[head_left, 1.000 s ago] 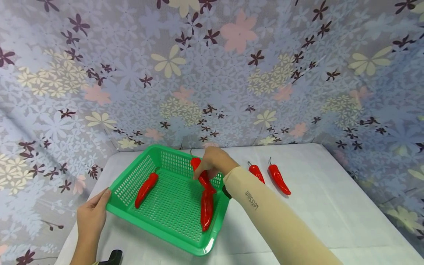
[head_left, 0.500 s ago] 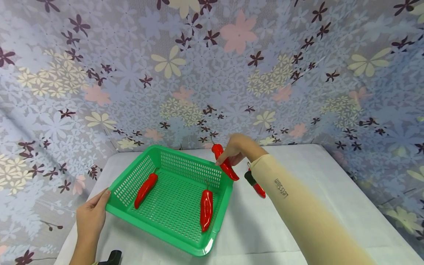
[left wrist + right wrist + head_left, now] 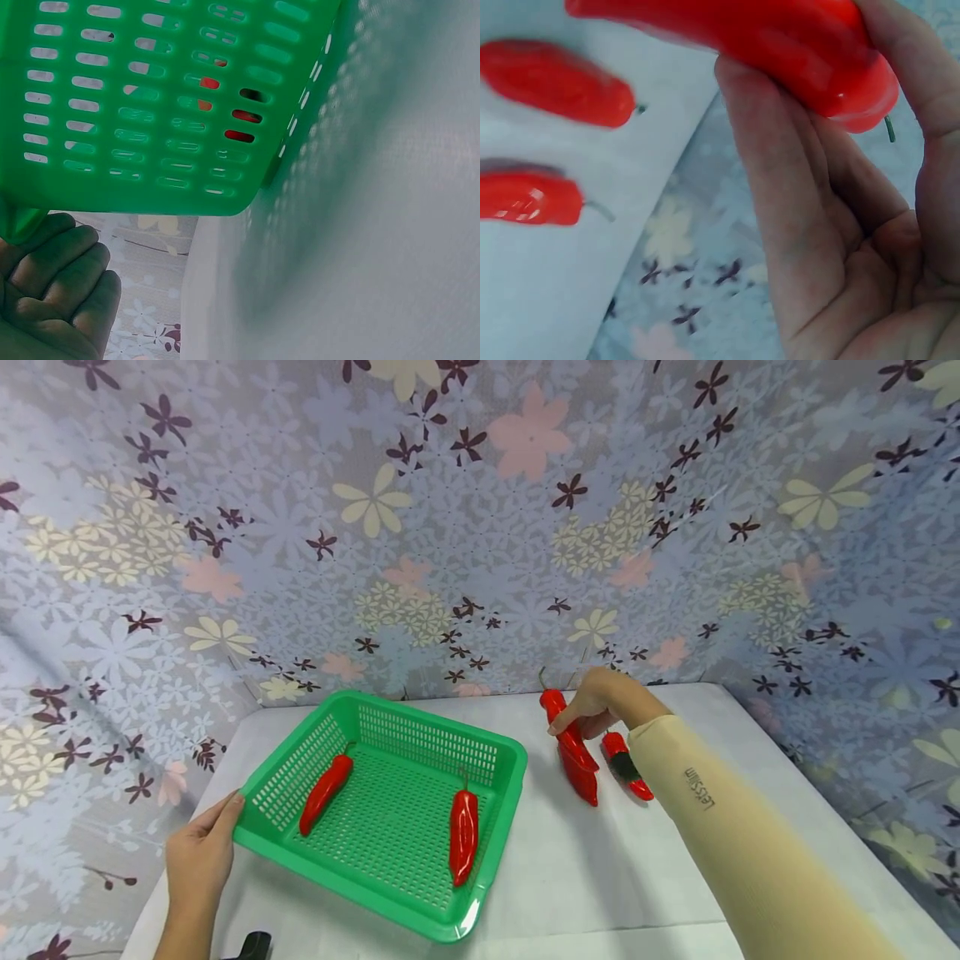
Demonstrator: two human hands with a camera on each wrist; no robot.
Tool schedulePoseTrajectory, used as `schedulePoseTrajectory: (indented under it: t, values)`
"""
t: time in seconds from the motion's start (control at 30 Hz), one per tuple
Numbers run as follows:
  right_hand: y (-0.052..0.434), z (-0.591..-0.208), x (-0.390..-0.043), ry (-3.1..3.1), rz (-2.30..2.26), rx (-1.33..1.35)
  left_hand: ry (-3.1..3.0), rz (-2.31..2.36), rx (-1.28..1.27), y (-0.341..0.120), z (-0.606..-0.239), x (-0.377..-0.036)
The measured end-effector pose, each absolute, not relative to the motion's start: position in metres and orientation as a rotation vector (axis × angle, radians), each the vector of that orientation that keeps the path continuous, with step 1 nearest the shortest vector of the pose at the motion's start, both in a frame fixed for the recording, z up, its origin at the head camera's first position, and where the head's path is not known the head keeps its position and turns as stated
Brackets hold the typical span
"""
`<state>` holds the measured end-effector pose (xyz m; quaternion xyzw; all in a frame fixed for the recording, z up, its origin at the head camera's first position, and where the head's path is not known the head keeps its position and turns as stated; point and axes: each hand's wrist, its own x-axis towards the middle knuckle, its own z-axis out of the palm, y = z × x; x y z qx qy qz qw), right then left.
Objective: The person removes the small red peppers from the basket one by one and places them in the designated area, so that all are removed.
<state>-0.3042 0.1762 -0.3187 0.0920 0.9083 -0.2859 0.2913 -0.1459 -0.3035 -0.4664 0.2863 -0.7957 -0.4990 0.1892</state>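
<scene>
My right hand pinches a red chili pepper between thumb and fingers, stem pointing up and away. Two more chili peppers lie on the white table below it: one partly covered by the held pepper, the other crossed by a dark band from my wrist. At the left, my left hand grips the near left corner of a green plastic basket. Inside that basket, one chili pepper lies at the left and another at the right. The right wrist view shows the held pepper up close.
The white table meets a flower-patterned cloth that rises behind it and along both sides. A black object shows at the bottom edge near my left forearm. The basket's perforated walls stand above the table surface.
My right hand has lifted a chili pepper out of the basket and carried it right, over the peppers on the table. The left hand keeps its hold on the basket corner.
</scene>
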Motion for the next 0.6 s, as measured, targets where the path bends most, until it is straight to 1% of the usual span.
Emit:
schedulePoseTrajectory:
  t: [0.27, 0.6]
  values:
    - [0.225, -0.335, -0.304, 2.395, -0.776, 0.343, -2.265, -1.376, 0.835, -0.302, -0.467, -0.147]
    - [0.278, -0.367, -0.299, 2.375, -0.733, 0.48, -2.252, -1.363, 0.838, -0.304, -0.468, -0.147]
